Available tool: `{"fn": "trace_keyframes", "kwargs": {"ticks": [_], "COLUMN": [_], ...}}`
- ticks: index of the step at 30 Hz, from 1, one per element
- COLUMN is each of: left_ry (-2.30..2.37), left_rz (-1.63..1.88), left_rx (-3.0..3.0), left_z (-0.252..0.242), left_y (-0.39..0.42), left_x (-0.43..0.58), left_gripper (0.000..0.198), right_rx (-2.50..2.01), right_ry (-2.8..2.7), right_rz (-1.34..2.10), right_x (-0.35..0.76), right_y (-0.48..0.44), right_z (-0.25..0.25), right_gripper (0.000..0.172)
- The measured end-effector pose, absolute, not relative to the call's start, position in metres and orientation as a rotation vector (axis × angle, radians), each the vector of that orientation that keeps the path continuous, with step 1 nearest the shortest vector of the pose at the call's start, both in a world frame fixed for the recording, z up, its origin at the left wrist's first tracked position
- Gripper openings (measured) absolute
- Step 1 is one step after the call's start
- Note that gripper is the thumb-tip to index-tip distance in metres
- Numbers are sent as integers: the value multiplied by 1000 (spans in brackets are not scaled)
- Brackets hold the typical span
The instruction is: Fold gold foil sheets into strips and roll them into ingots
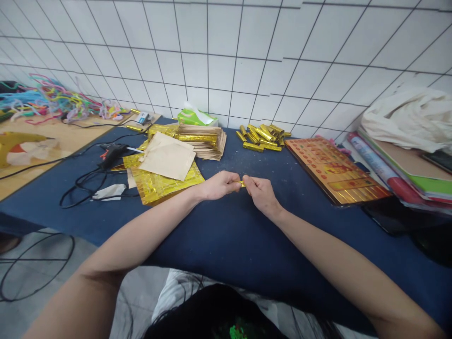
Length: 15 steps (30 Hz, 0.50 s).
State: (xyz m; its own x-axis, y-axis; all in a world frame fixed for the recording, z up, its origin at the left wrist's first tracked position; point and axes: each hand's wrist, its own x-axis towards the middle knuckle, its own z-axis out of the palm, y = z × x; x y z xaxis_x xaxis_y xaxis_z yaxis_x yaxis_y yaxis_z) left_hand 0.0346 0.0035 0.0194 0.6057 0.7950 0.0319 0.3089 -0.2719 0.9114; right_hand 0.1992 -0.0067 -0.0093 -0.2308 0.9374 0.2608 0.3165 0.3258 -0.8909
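Between my two hands, a small gold foil paper roll (243, 184) shows as a short bright strip. My left hand (221, 185) grips its left end with closed fingers. Its right end is pinched in my right hand (260, 192); most of the roll is hidden by the fingers. Both hands are just above the dark blue tabletop (226, 226). Beyond them lies a pile of finished-looking gold rolls (263, 136). To the left are gold foil sheets (169, 183), with a loose beige paper sheet (167, 155) on top.
A stack of brown paper (208, 143) and a green tissue pack (196, 116) stand by the tiled wall. At left lie black cables (84, 197), a yellow glue gun (17, 143) and colourful pipe cleaners (70, 99). An orange printed pack (334, 169) and stacked folders (406, 165) are at right.
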Motion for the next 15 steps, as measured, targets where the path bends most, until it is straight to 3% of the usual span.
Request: {"fn": "trace_keyframes", "kwargs": {"ticks": [7,15], "left_ry": [788,924], "left_rz": [510,539], "left_rx": [1890,1910], "left_z": [23,20], "left_y": [-1,7], "left_x": [38,30], "left_gripper": [26,37], "right_rx": [-1141,-1209], "right_ry": [-1724,-1635], "right_rz": [1085,970], "right_x": [200,200], "right_y": [-6,-5], "right_z": [-12,-16], "right_gripper": [55,56]}}
